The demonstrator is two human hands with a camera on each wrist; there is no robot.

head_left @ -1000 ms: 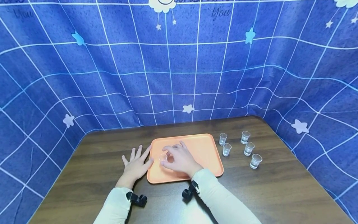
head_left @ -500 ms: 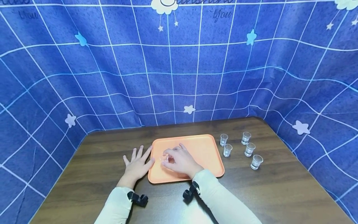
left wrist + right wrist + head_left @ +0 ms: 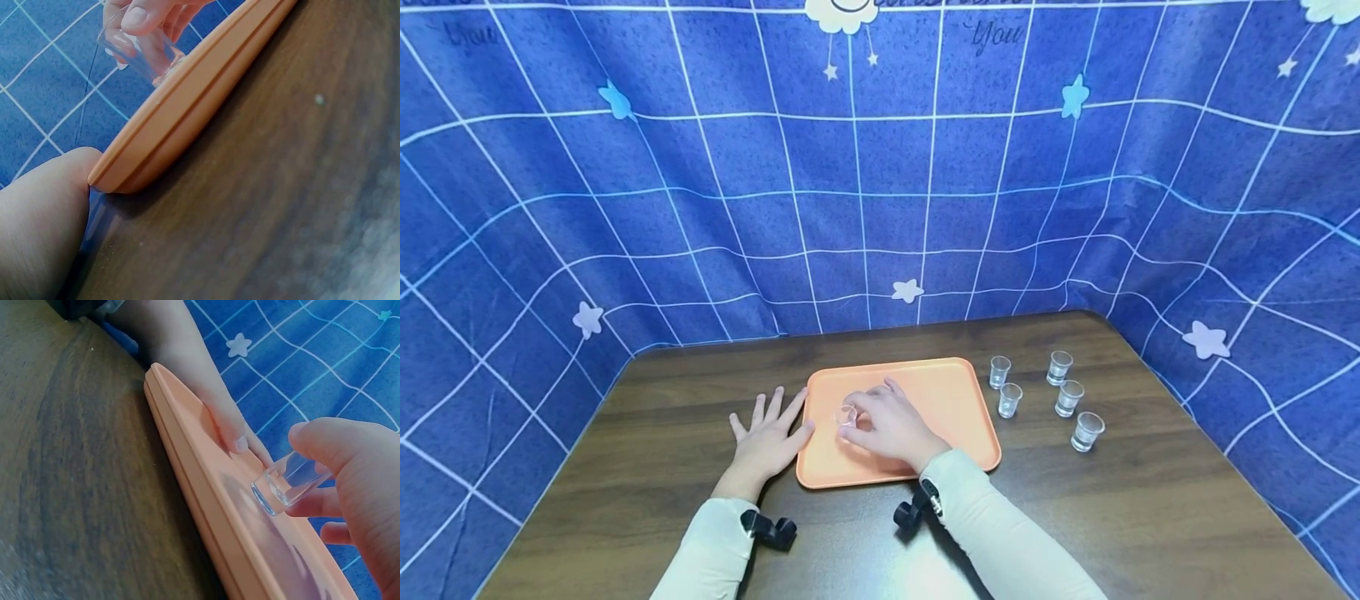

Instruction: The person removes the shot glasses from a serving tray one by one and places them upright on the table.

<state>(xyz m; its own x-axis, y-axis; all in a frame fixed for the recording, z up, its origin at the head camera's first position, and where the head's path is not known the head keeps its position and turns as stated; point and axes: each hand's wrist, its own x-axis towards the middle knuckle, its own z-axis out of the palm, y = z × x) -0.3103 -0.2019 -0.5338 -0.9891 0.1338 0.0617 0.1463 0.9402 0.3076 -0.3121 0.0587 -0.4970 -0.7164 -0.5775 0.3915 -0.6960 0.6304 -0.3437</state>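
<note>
In the head view, a small clear shot glass (image 3: 846,414) is over the left part of an orange tray (image 3: 947,404). My right hand (image 3: 891,427) pinches it between thumb and fingers. The right wrist view has the glass (image 3: 284,487) with its thick base toward the tray (image 3: 187,447); whether it touches is hard to tell. Behind the tray rim, its lower end is partly hidden in the left wrist view. With fingers spread, my left hand (image 3: 765,446) rests at the tray's left side, the thumb (image 3: 47,200) touching the edge.
Right of the tray, several more shot glasses (image 3: 1068,398) stand upright on the brown wooden table (image 3: 1150,492). They seem to hold clear liquid, though this is hard to tell. A blue gridded curtain (image 3: 880,225) hangs behind the table and along both sides.
My right hand and the shot glass have shifted slightly to the right over the tray. The left hand stays against the tray's edge, and the standing glasses have not moved.
</note>
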